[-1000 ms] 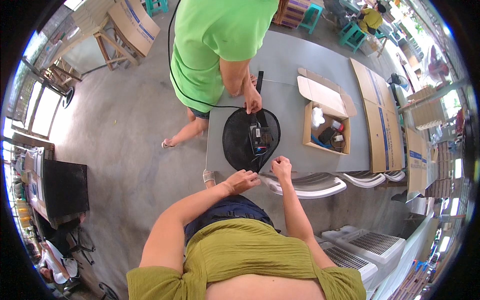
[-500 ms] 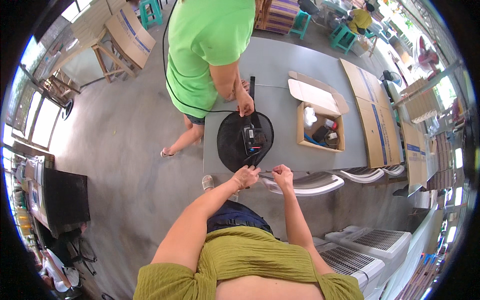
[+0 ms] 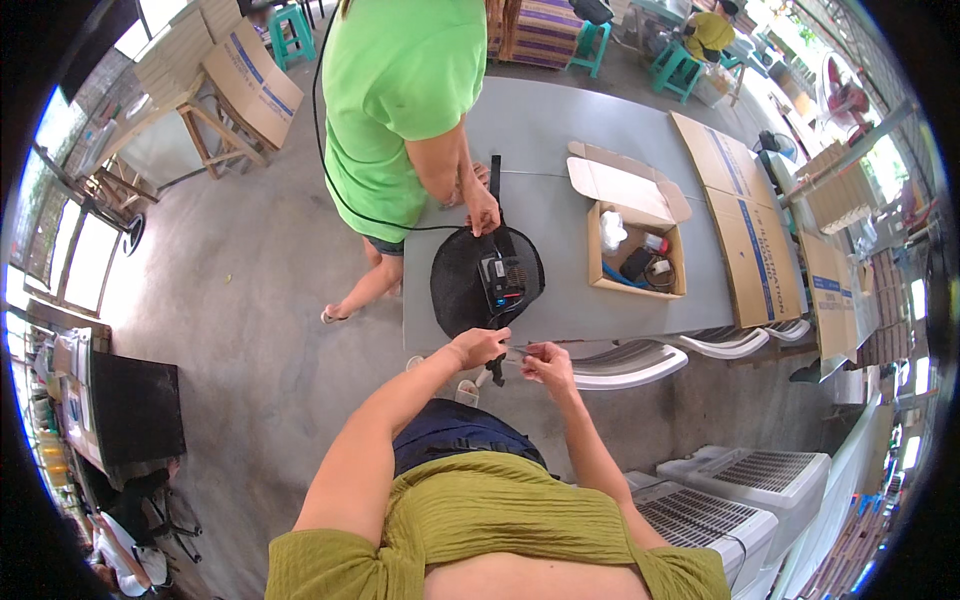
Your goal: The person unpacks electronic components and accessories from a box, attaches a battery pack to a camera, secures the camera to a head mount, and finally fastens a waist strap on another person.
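A round black mesh piece [image 3: 462,285] with a small black box [image 3: 505,280] on it lies at the near edge of a grey table [image 3: 560,140]. My left hand [image 3: 480,347] and my right hand [image 3: 545,362] meet just below that edge, pinching a thin pale strip [image 3: 516,351] between them. A dark strap end [image 3: 496,374] hangs under my hands. Across the table a person in a green shirt [image 3: 400,90] rests a hand [image 3: 484,213] on the far rim of the mesh piece, beside a black strap [image 3: 495,195].
An open cardboard box [image 3: 632,252] with small parts sits right of the mesh piece. Flat cardboard sheets [image 3: 745,235] cover the table's right end. White plastic chairs [image 3: 640,365] stand at the near side, white grilled units [image 3: 720,500] lower right, and a wooden stool [image 3: 235,125] upper left.
My hands have stayed together at the table edge. The other person's hand has stayed at the far rim of the mesh piece.
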{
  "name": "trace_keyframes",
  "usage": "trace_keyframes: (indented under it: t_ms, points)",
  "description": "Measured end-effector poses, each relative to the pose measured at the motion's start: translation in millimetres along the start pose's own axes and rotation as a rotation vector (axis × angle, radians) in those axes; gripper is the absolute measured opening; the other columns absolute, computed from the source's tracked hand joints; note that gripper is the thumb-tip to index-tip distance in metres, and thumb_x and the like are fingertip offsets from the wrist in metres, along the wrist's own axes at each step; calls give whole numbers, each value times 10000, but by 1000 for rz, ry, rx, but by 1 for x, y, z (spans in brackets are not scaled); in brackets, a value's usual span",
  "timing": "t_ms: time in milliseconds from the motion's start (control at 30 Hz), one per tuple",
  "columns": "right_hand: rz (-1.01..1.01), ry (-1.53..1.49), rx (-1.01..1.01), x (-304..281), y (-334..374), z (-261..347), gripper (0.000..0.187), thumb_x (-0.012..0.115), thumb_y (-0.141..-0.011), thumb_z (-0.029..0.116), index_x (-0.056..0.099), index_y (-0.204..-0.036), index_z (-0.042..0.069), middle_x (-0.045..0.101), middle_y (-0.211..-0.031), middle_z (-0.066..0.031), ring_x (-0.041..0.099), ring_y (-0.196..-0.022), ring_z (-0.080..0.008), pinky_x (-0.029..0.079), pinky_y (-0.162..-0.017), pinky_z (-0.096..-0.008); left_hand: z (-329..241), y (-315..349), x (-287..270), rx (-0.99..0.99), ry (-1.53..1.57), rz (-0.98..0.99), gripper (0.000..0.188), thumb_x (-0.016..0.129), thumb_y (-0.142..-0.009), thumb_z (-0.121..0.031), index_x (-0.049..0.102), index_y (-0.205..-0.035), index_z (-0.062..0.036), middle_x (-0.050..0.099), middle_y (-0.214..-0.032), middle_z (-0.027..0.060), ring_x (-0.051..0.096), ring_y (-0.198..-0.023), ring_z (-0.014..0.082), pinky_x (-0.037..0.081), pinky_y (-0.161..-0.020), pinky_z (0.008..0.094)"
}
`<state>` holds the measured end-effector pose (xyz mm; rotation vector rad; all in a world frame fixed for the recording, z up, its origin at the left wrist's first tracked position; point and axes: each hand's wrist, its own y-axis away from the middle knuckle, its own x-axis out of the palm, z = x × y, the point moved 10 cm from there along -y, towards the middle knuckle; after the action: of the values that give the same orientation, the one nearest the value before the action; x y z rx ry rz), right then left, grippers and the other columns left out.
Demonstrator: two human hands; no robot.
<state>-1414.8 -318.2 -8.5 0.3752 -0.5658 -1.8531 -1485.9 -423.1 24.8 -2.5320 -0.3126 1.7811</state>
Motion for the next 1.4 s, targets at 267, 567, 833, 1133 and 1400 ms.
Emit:
trace_keyframes:
  t_ms: [267, 567, 833, 1133, 1400]
  points:
    - [-284, 548, -413, 30, -8, -17, 470, 676, -766, 25, 547, -1216, -9, 625, -1039, -147, 674, -803, -195, 540, -688, -321, 19, -6, -8, -183, 345, -94, 133, 623, -810, -103, 627, -934, -53, 590, -1043, 116, 657, -814, 318, 550, -707, 395]
    - [-465, 163, -450, 42, -18, -9, 227, 672, -741, 56, 594, -948, 4, 600, -866, -149, 609, -780, -314, 505, -718, -358, 34, 24, -34, -706, 680, -487, 122, 634, -816, -124, 606, -914, -56, 630, -796, 170, 649, -808, 326, 518, -672, 424]
    - [-510, 363, -585, 48, -11, -11, 79, 667, -771, 23, 591, -772, 2, 599, -725, -123, 591, -645, -233, 461, -602, -353, 12, 11, -57, -530, 209, -425, 83, 645, -789, -160, 604, -847, -117, 636, -737, 86, 613, -743, 282, 496, -656, 413]
    - [-481, 487, -520, 45, -7, -25, 137, 684, -710, 5, 548, -732, 9, 563, -664, -122, 563, -625, -257, 446, -586, -363, 0, 0, -65, -475, 83, -384, 65, 661, -774, -165, 617, -816, -142, 638, -720, 37, 599, -722, 245, 468, -627, 397]
    - [-439, 589, -400, 44, -6, -21, 158, 655, -702, -12, 605, -849, 12, 603, -781, -168, 624, -751, -315, 489, -670, -389, 1, -4, -69, -424, 65, -347, 49, 662, -780, -188, 637, -806, -155, 653, -726, 15, 601, -716, 216, 455, -622, 380]
